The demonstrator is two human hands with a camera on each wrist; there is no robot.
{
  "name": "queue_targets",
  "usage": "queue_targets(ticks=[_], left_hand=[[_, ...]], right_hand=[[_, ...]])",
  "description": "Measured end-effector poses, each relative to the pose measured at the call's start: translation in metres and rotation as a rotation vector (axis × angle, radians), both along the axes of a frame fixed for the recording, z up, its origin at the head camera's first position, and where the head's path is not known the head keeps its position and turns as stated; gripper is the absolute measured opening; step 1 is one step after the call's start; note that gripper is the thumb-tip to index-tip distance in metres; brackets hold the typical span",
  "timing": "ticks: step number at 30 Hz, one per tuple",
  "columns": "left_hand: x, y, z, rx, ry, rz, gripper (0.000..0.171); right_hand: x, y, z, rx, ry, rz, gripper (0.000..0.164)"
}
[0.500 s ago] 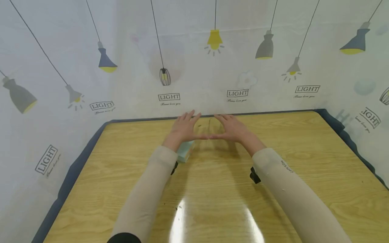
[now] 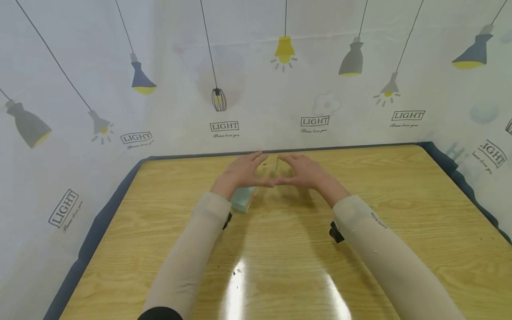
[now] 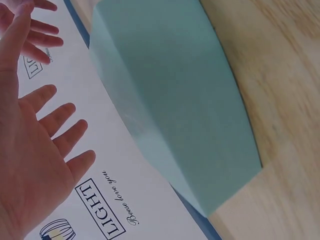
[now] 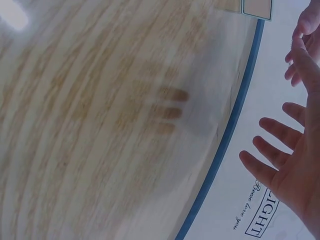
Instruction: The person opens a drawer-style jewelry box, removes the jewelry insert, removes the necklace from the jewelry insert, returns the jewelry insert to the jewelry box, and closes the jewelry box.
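Observation:
My left hand [image 2: 242,172] and right hand [image 2: 304,173] are held up over the far part of the table, thumb tips meeting or almost meeting. The fingers of both are extended and gently bent, with a gap between the two sets of fingertips. Neither holds anything. Below the left wrist lies a pale green box [image 2: 242,200], partly hidden by that hand. Large in the left wrist view, the box [image 3: 170,90] is apart from the left palm [image 3: 35,160]. The right wrist view has the right palm [image 4: 300,165] facing up over its side.
The wooden table [image 2: 288,240] ends at a dark blue edge against a white cloth [image 2: 260,98] printed with lamps. Small dark specks [image 2: 237,272] dot the tabletop. Black straps [image 2: 336,232] show under the sleeves.
The left hand's fingers have come down and closer together from a more spread, raised pose. The right hand's fingers have dipped slightly. The box looks unmoved; the head view has shifted a little.

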State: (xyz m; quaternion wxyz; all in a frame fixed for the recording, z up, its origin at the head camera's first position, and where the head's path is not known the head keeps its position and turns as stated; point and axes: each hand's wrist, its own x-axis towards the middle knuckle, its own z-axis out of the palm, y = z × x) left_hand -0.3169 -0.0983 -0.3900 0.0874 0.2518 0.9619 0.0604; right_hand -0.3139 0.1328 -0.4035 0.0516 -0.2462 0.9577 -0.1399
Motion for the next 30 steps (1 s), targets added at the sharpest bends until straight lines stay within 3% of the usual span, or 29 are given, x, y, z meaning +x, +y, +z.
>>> queue_targets(ticks=[22,30], left_hand=[[0.010,0.000,0.005,-0.007,-0.108,-0.034,0.085],[0.012,-0.004,0.007,0.005,-0.109,-0.028,0.082]], right_hand=[[0.010,-0.006,-0.008,-0.043,0.005,0.065,0.084],[0.014,-0.008,-0.008,-0.058,-0.027,0.071,0.081]])
